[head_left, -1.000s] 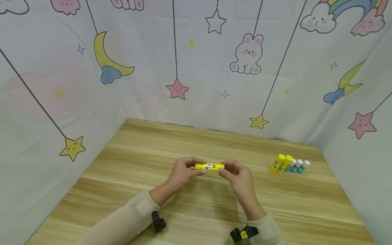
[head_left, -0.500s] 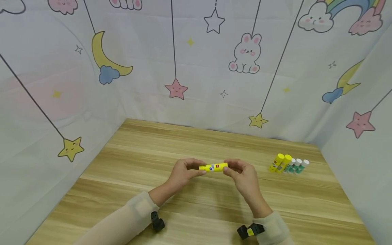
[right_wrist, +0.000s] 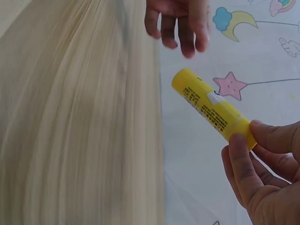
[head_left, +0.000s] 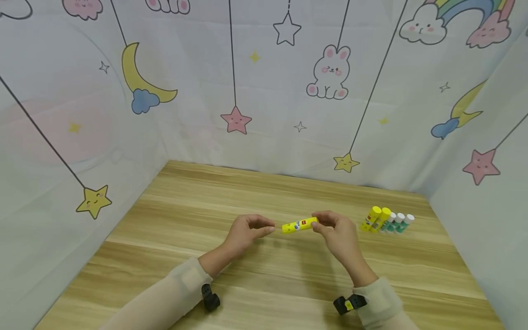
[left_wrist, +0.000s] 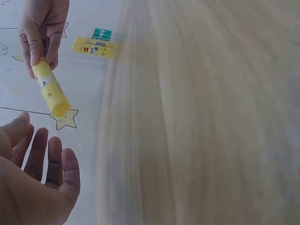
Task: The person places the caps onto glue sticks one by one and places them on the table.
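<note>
A yellow glue stick (head_left: 298, 225) hangs above the table, pinched at its right end between the thumb and fingers of my right hand (head_left: 340, 233). Its printed label faces up in the head view, and small print shows along its side in the right wrist view. My left hand (head_left: 246, 233) is just left of the glue stick's free end, with a gap between them. In the left wrist view the fingers (left_wrist: 55, 161) of that hand are loosely bent and hold nothing.
At the right of the wooden table (head_left: 198, 197) stand two yellow glue sticks (head_left: 380, 219) beside several smaller white-capped green tubes (head_left: 400, 222), in a row. A white cloth (head_left: 198, 142) printed with stars and moons walls the table's back and sides.
The left hand has let go of the glue stick's left end. My right hand has carried it to the right, and its left end now tips slightly lower.
</note>
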`<state>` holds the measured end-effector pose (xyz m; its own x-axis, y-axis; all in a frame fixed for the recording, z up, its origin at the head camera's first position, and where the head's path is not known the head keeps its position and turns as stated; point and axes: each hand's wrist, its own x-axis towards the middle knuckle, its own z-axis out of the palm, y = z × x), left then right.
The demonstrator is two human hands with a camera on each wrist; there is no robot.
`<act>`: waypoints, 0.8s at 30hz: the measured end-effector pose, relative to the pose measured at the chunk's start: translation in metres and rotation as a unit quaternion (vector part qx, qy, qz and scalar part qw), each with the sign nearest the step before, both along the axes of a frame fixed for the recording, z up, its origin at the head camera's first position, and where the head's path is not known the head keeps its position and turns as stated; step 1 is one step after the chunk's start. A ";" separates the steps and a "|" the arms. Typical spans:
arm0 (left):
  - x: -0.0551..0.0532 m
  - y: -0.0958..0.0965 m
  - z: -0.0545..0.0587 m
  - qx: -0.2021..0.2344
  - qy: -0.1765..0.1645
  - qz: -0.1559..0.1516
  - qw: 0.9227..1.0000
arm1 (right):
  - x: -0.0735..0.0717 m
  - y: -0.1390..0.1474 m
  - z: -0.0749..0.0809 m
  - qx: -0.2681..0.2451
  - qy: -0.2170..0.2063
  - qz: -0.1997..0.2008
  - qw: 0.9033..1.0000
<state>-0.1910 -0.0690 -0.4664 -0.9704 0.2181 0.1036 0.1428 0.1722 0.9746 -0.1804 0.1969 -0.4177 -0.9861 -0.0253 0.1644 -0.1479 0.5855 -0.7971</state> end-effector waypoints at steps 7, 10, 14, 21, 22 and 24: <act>0.002 -0.001 -0.002 0.000 -0.002 -0.002 1.000 | -0.008 0.024 0.004 0.063 0.001 0.003 0.998; 0.002 -0.001 -0.001 -0.002 -0.005 0.000 1.000 | -0.012 0.036 0.008 0.101 0.014 0.004 0.995; 0.002 0.000 -0.001 -0.006 -0.009 0.007 1.000 | -0.018 0.052 0.012 0.176 0.059 0.000 0.983; 0.005 0.000 0.007 -0.008 -0.010 0.005 1.000 | -0.029 0.075 0.019 0.261 0.092 0.012 0.961; 0.007 0.000 0.012 -0.008 -0.011 0.004 1.000 | -0.031 0.077 0.020 0.270 0.088 0.016 0.959; 0.013 0.000 0.023 -0.008 -0.017 0.000 1.000 | -0.034 0.082 0.023 0.288 0.085 0.024 0.954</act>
<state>-0.1784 -0.0686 -0.4437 -0.9734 0.2188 0.0683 0.1105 0.1870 0.9761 -0.2139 0.2787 -0.3943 -0.9420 -0.2043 0.2661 -0.2839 0.9083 -0.3074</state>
